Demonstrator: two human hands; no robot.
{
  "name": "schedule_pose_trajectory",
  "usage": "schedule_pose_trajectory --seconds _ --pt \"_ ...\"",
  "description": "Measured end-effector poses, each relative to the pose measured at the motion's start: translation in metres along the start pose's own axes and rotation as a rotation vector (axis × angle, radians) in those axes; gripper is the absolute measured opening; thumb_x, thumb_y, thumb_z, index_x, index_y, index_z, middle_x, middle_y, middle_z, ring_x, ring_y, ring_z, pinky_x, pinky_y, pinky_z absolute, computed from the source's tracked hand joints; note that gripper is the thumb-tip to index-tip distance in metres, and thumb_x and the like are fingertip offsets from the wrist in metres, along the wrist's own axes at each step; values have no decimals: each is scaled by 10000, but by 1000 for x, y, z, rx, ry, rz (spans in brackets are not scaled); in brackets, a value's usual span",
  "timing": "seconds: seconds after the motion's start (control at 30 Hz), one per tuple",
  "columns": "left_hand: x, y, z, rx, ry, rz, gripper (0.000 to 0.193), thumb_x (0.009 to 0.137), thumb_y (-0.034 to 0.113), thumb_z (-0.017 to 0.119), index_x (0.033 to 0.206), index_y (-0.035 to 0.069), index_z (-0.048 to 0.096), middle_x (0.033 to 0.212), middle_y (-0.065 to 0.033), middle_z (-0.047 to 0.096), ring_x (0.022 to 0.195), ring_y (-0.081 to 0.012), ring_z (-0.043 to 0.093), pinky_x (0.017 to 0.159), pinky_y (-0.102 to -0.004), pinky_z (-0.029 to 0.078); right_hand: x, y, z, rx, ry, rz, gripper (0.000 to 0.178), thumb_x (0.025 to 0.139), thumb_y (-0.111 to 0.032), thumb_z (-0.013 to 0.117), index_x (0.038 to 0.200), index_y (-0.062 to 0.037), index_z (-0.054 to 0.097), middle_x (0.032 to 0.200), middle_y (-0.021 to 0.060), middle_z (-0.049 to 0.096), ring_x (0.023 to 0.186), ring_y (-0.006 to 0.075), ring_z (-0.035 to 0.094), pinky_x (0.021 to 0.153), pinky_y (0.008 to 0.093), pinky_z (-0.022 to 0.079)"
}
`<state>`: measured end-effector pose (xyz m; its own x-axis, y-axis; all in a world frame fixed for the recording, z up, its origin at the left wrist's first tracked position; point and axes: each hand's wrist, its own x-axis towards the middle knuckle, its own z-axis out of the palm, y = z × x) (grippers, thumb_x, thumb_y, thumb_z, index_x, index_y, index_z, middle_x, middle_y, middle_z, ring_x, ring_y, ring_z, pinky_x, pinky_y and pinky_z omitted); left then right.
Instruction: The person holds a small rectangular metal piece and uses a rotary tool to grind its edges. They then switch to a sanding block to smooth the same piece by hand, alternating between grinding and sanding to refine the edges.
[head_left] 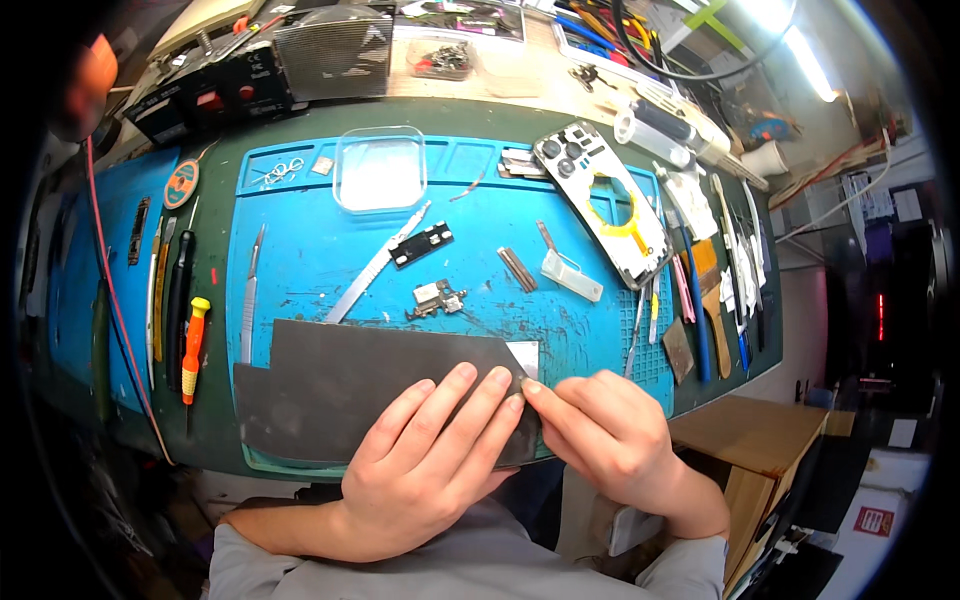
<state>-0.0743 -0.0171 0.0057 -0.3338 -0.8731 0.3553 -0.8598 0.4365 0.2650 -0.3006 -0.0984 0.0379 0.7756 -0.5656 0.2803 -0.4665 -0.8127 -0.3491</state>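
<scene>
We take the blue mat (330, 250) on the worktop (215, 420) as our landmark. At its near edge lies a dark grey sheet (340, 385), flat and overlapping the mat's front border. Our left hand (420, 470) lies palm down on the near right part of this sheet, fingers spread and pressing it flat, closed on nothing. Our right hand (610, 435) meets it at the sheet's right end: thumb and forefinger are pinched together there, right against the left fingertips, and whether they nip the sheet's edge or something tiny on it we cannot tell. Just behind that pinch a small pale rectangle (522, 357) shows at the sheet's far right corner.

On the mat behind the sheet lie a small metal bracket part (437, 297), a black slotted strip (421, 244) resting across a long thin metal blade (375, 268), and a white plastic piece (572, 277). At the mat's far edge stands a clear plastic box (380, 170). At its far right corner lies a phone frame (603, 200) with a yellow ring inside. Left of the mat, an orange and yellow screwdriver (193, 345) lies among other slim tools; brushes and tweezers (715, 290) crowd its right side.
</scene>
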Motion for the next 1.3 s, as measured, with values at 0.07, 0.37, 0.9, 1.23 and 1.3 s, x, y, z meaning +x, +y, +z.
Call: schedule_pose_trajectory --seconds 0.07,0.37,0.9,1.23,1.3 --pt "1 0 1 1 8 -1 499 969 477 720 1323 131 784 1448 -55 716 1367 -275 637 1126 -436 492 6 5 2 6 10 -19 490 728 37 775 1216 76 753 921 79 624 694 204 589 596 330 496" --pt "0 0 0 -7 -4 2 497 995 484 692 1329 126 780 1455 -67 711 1373 -282 634 1129 -439 490 -5 -3 -1 -5 -7 16 479 731 43 767 1209 79 753 881 70 587 685 199 573 585 325 486" --pt "0 2 0 -23 4 -14 503 957 475 757 1315 123 777 1439 -77 725 1367 -292 641 1128 -441 492 0 -1 -1 3 -11 -6 487 731 25 756 1215 81 749 915 67 606 686 197 569 594 319 475" --pt "0 0 0 -34 4 7 495 975 481 739 1291 102 782 1425 -99 737 1362 -308 654 1125 -456 499 -7 -2 -2 14 -14 -3 484 736 12 769 1213 88 747 934 78 621 696 204 582 601 327 486" --pt "2 0 0 -26 13 -2 496 976 484 736 1287 100 784 1423 -99 738 1361 -307 655 1129 -453 497 -7 -3 -4 7 -10 4 491 730 11 770 1215 87 748 934 78 621 695 203 582 601 326 486"
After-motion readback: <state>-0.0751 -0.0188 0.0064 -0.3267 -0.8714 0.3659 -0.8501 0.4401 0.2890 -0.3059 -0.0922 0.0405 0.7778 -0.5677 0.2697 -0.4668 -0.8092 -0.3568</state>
